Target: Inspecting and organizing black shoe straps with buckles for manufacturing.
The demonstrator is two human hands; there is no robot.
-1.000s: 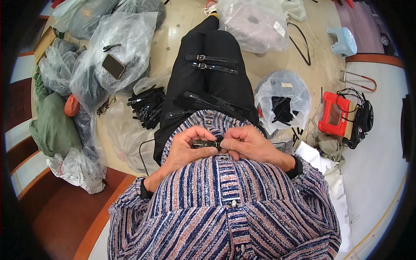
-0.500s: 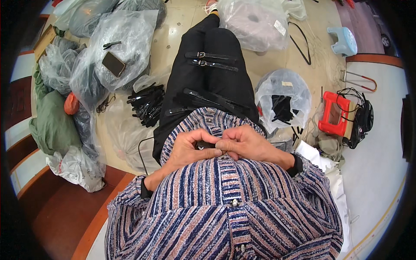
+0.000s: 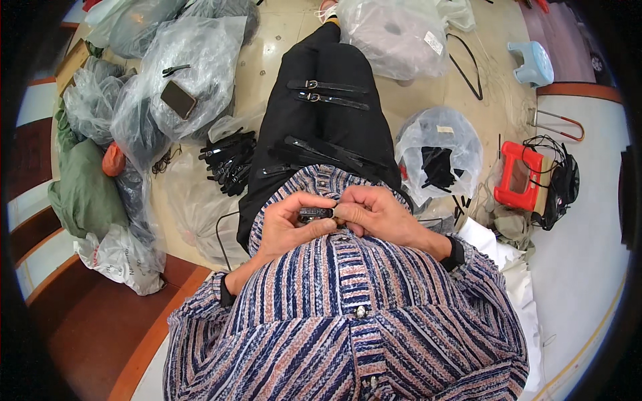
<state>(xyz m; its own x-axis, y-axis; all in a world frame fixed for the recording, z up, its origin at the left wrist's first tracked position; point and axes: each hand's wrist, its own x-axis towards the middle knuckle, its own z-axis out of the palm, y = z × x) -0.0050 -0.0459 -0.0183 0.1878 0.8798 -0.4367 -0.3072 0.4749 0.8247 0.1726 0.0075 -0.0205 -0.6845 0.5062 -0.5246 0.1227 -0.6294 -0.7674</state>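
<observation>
My left hand (image 3: 289,226) and my right hand (image 3: 376,215) meet in front of my belly, fingertips pinched close together. Between the left thumb and forefinger shows a small shiny black strap (image 3: 314,214); the pinching fingers cover much of it. The right thumb and forefinger press at its right end. Across my black trousers lie two thin black straps with metal buckles (image 3: 329,100), and more black straps (image 3: 328,152) rest higher on my lap. Left of my thigh, a heap of black buckled straps (image 3: 231,160) sits on clear plastic.
On the right stand an open clear bag (image 3: 438,144) with black pieces inside, a red plastic frame (image 3: 518,177) and a light-blue stool (image 3: 531,63). Plastic-wrapped bundles (image 3: 194,53) with a phone (image 3: 178,99) on top fill the left. A wrapped roll (image 3: 391,40) lies beyond my feet.
My left thumb and forefinger have spread a little, so more of the black strap shows between them. Both hands stay at the same place in front of my belly.
</observation>
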